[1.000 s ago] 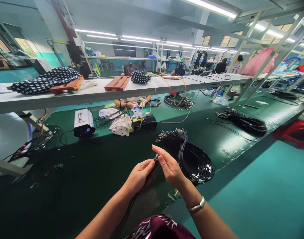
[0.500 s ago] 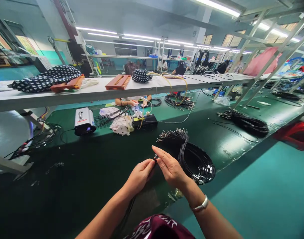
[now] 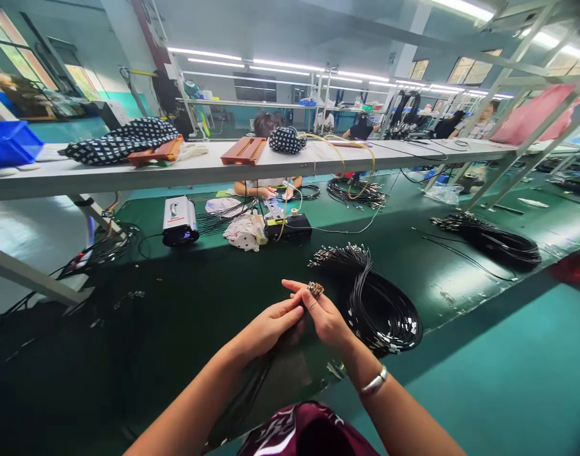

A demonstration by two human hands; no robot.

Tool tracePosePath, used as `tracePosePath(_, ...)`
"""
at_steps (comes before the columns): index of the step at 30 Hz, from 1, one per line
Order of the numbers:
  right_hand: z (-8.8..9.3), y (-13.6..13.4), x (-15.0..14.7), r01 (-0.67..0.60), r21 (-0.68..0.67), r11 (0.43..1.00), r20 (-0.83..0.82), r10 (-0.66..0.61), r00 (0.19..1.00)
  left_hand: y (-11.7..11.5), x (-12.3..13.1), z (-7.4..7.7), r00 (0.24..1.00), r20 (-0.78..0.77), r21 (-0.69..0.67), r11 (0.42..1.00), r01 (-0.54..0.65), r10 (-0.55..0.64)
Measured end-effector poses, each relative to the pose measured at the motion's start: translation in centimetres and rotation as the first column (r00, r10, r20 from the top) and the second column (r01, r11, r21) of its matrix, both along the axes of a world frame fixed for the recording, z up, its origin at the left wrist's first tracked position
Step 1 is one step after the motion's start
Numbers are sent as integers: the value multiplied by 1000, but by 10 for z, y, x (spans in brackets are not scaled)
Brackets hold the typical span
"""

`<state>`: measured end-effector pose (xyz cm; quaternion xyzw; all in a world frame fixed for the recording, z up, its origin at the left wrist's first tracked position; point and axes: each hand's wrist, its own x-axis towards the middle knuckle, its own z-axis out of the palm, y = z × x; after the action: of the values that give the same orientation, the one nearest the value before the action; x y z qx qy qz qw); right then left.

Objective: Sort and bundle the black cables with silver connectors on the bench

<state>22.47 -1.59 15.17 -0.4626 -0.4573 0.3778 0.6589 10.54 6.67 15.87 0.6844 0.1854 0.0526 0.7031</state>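
Observation:
Just above the green bench, my two hands meet in front of me. My right hand is closed on a small bundle of black cables, and the bundle's metal connector ends stick up beside its thumb. My left hand presses against it, thumb and fingers closed around the same bundle; the gripped part is mostly hidden. Dark cable lengths hang blurred below the left wrist. To the right of my hands lies a large coiled bundle of black cables, its connector ends fanned toward the back.
A white and black box-shaped device stands at the back left, near crumpled cloth and a black box. Another cable coil lies at right. A white shelf spans the bench; a co-worker's hands are behind it.
The connector ends now stand out above my right hand, whose fingers have curled in from a flatter pose. My left hand has shifted against it. The view has turned slightly left.

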Motion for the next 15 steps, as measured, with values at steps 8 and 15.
tracePosePath(8, -23, 7, -3, 63, 38, 997, -97, -59, 994, 0, -37, -30, 988, -148, 190, 982, -4, 33)
tracePosePath(15, -59, -16, -55, 63, -192, 979, -70, -77, 995, -10, -33, -22, 990, -133, 343, 936, 78, -34)
